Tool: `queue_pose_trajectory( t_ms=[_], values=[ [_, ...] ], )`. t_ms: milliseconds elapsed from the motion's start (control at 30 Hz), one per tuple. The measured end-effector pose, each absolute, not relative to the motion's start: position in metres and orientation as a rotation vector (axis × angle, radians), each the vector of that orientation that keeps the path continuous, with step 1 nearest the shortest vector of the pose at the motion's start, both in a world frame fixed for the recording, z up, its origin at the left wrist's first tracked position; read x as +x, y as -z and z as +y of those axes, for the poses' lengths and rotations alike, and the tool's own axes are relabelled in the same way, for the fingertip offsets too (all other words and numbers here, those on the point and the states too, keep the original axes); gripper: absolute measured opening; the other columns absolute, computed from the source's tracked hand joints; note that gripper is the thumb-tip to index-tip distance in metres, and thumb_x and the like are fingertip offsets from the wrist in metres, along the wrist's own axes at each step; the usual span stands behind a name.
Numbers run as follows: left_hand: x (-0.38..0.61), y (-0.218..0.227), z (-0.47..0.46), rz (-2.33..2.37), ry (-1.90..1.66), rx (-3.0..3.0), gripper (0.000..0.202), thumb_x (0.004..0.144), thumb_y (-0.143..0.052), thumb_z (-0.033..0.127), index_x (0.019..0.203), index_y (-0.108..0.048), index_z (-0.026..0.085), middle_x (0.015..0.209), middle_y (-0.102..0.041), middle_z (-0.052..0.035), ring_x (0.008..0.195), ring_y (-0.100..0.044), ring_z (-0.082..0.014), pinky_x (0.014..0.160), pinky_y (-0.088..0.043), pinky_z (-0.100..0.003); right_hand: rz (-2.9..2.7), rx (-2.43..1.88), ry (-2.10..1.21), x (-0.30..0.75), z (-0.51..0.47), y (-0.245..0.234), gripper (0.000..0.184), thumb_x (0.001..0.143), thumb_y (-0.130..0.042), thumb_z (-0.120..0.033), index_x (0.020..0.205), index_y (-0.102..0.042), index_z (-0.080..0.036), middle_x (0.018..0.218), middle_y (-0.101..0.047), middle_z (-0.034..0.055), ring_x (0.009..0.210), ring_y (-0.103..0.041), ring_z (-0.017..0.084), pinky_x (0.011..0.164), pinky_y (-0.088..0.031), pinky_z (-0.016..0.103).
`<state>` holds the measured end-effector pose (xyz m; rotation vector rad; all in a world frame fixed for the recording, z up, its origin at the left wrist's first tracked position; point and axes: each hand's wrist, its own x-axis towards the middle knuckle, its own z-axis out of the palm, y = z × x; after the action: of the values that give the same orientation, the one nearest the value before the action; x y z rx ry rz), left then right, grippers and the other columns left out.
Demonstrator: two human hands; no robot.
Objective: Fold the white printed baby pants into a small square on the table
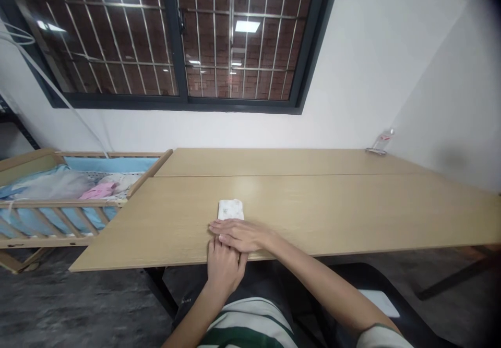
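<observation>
A small white folded square with a faint print (230,209), cloth or paper, lies on the wooden table (313,207) near its front edge. My right hand (239,235) reaches across from the right and lies flat over the near side of the square, fingers stretched to the left. Below it, my left hand (225,265) points forward at the table edge, its fingertips partly covered by the right hand. The left fingers look extended, with the thumb out to the right. The near part of the white square is hidden under the hands.
A wooden cot (64,203) with blue lining and bedding adjoins the table's left. A clear bottle (383,140) leans at the far right corner by the wall. A black chair (364,275) with a white flat item (379,303) stands under the front edge. A barred window (180,100) is behind.
</observation>
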<state>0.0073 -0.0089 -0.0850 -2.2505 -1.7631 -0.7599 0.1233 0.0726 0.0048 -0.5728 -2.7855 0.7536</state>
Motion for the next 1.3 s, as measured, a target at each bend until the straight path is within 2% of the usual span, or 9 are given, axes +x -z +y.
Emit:
queue_pose_trajectory(
  t_ms=[167, 267, 433, 700, 967, 1033, 1100, 1200, 1300],
  values=[
    [0.009, 0.081, -0.010, -1.795, 0.792, -2.199, 0.055, 0.100, -0.038, 0.049, 0.138, -0.058, 0.014, 0.142, -0.056, -0.0208, 0.134, -0.046, -0.0389, 0.102, -0.042, -0.054, -2.773, -0.698, -0.689, 0.136, 0.101, 0.009, 0.050, 0.107, -0.030, -0.049, 0.152, -0.043, -0.033, 0.158, -0.040, -0.0043, 0.150, -0.031, 0.017, 0.126, -0.020, 0.037],
    [0.009, 0.078, -0.011, -1.829, 0.798, -2.227, 0.056, 0.100, -0.038, 0.049, 0.142, -0.055, 0.016, 0.146, -0.053, -0.0193, 0.140, -0.041, -0.0384, 0.105, -0.041, -0.053, -2.784, -0.756, -0.676, 0.141, 0.116, 0.011, 0.050, 0.107, -0.029, -0.051, 0.153, -0.040, -0.036, 0.161, -0.034, -0.0062, 0.152, -0.026, 0.016, 0.127, -0.015, 0.039],
    [0.008, 0.075, -0.009, -1.853, 0.779, -2.242, 0.057, 0.101, -0.037, 0.049, 0.146, -0.050, 0.017, 0.149, -0.052, -0.0182, 0.140, -0.041, -0.0376, 0.105, -0.041, -0.053, -2.831, -0.835, -0.673, 0.145, 0.139, 0.013, 0.054, 0.107, -0.024, -0.054, 0.158, -0.027, -0.035, 0.166, -0.020, -0.0063, 0.155, -0.012, 0.015, 0.127, -0.005, 0.040],
    [0.006, 0.075, -0.009, -1.840, 0.771, -2.234, 0.057, 0.101, -0.036, 0.048, 0.146, -0.050, 0.017, 0.149, -0.051, -0.0178, 0.140, -0.042, -0.0368, 0.105, -0.041, -0.052, -2.796, -0.943, -0.637, 0.145, 0.175, 0.020, 0.067, 0.104, -0.025, -0.061, 0.160, -0.026, -0.023, 0.168, -0.017, 0.0017, 0.156, -0.009, 0.018, 0.127, -0.003, 0.037],
    [-0.001, 0.066, -0.005, -1.876, 0.814, -2.300, 0.053, 0.100, -0.041, 0.045, 0.142, -0.054, 0.015, 0.145, -0.055, -0.0185, 0.133, -0.047, -0.0366, 0.105, -0.038, -0.052, -2.473, -0.899, -0.898, 0.147, 0.185, 0.044, 0.077, 0.098, -0.034, -0.071, 0.158, -0.033, -0.023, 0.168, -0.018, 0.0052, 0.156, -0.008, 0.022, 0.126, -0.001, 0.041],
    [-0.013, 0.061, 0.001, -1.894, 0.865, -2.376, 0.047, 0.101, -0.041, 0.043, 0.137, -0.057, 0.019, 0.139, -0.060, -0.0144, 0.127, -0.053, -0.0314, 0.105, -0.038, -0.049, -2.230, -0.901, -1.046, 0.150, 0.189, 0.049, 0.079, 0.097, -0.037, -0.072, 0.158, -0.033, -0.023, 0.168, -0.017, 0.0075, 0.156, -0.012, 0.024, 0.126, -0.006, 0.044],
    [-0.028, 0.054, 0.009, -1.935, 0.928, -2.427, 0.043, 0.102, -0.039, 0.043, 0.133, -0.058, 0.021, 0.133, -0.064, -0.0111, 0.122, -0.057, -0.0263, 0.104, -0.039, -0.043, -1.987, -0.894, -1.131, 0.153, 0.193, 0.051, 0.076, 0.096, -0.042, -0.070, 0.157, -0.036, -0.023, 0.166, -0.022, 0.0097, 0.154, -0.021, 0.026, 0.125, -0.013, 0.046],
    [-0.049, 0.042, 0.025, -2.099, 0.887, -2.334, 0.040, 0.102, -0.037, 0.044, 0.125, -0.060, 0.019, 0.126, -0.066, -0.0113, 0.118, -0.059, -0.0247, 0.102, -0.040, -0.039, -1.787, -0.889, -1.113, 0.154, 0.193, 0.050, 0.063, 0.094, -0.053, -0.062, 0.141, -0.059, -0.021, 0.153, -0.048, 0.0145, 0.142, -0.042, 0.028, 0.119, -0.026, 0.046],
    [-0.057, 0.033, 0.042, -2.284, 0.623, -2.221, 0.044, 0.101, -0.037, 0.048, 0.108, -0.065, 0.016, 0.113, -0.070, -0.0151, 0.109, -0.064, -0.0292, 0.094, -0.043, -0.040, -1.788, -0.910, -1.040, 0.151, 0.188, 0.051, 0.048, 0.088, -0.066, -0.053, 0.116, -0.074, -0.015, 0.127, -0.067, 0.0166, 0.113, -0.062, 0.027, 0.102, -0.044, 0.041]
  ],
)
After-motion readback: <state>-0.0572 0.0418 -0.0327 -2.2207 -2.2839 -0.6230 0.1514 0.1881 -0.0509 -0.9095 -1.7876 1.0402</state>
